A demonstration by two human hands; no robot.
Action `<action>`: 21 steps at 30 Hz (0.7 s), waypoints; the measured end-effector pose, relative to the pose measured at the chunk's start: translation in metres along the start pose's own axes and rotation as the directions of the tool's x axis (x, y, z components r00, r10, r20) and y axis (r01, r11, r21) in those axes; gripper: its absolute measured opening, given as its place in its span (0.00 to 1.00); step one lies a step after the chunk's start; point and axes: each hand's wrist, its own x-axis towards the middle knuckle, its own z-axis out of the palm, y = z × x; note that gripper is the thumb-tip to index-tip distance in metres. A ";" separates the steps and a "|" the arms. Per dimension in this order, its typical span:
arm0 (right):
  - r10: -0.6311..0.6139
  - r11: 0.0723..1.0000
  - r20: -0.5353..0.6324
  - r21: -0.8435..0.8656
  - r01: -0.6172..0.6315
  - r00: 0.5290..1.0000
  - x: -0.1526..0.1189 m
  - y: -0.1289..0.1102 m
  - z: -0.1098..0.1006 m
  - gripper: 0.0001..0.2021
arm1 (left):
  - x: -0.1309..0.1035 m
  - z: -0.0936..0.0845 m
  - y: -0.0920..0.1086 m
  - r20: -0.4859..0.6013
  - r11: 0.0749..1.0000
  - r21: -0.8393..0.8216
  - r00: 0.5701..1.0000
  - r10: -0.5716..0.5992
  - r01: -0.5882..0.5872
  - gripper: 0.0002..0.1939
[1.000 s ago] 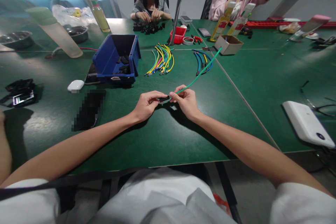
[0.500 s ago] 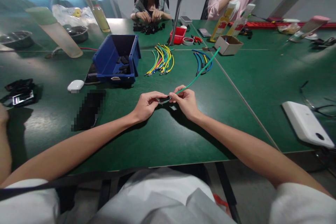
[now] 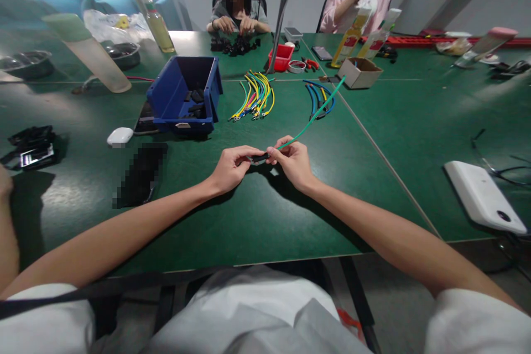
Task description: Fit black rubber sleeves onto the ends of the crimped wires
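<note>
My left hand (image 3: 233, 167) pinches the left end of a small black sleeve-like piece (image 3: 260, 159) above the green table. Opposite it, my right hand (image 3: 293, 161) is closed on a green wire (image 3: 306, 125) where it meets the black piece. From there the wire bends up and away to the right, its far end free in the air. Beyond my hands lies a bundle of yellow and green wires (image 3: 258, 94) with ring-shaped ends. To its right is a smaller group of blue wires (image 3: 314, 100) with dark parts on them.
A blue bin (image 3: 185, 94) holding black pieces stands left of the wires. A small cardboard box (image 3: 360, 73) and a red container (image 3: 281, 57) stand farther back. A white power bank (image 3: 483, 197) lies at right, a dark phone (image 3: 143, 174) at left. Two people sit across the table.
Both hands keep nearly the same place and grip on the black piece and wire. The view has shifted very slightly.
</note>
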 end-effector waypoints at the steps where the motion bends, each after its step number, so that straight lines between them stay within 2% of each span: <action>1: 0.001 1.000 0.002 0.005 -0.001 1.000 0.000 0.000 0.000 0.19 | 0.000 0.000 0.000 0.000 1.000 -0.004 1.000 0.001 -0.001 0.18; 7: -0.002 1.000 0.002 0.016 0.001 1.000 0.000 0.000 0.000 0.20 | 0.001 0.001 -0.002 0.001 0.999 0.037 1.000 -0.011 0.011 0.18; 10: 0.000 1.000 -0.008 0.020 0.000 1.000 0.001 0.001 0.000 0.21 | 0.000 0.003 0.001 -0.002 0.989 0.145 1.000 0.027 -0.026 0.17; 14: 0.003 0.999 -0.024 0.042 -0.002 1.000 0.002 0.000 0.001 0.22 | -0.003 0.006 0.007 -0.015 0.925 0.362 0.992 0.124 -0.110 0.15; 21: 0.006 0.995 -0.039 0.097 -0.002 0.999 0.002 0.000 0.002 0.20 | -0.008 0.010 0.002 -0.030 0.804 0.562 0.966 0.256 -0.195 0.12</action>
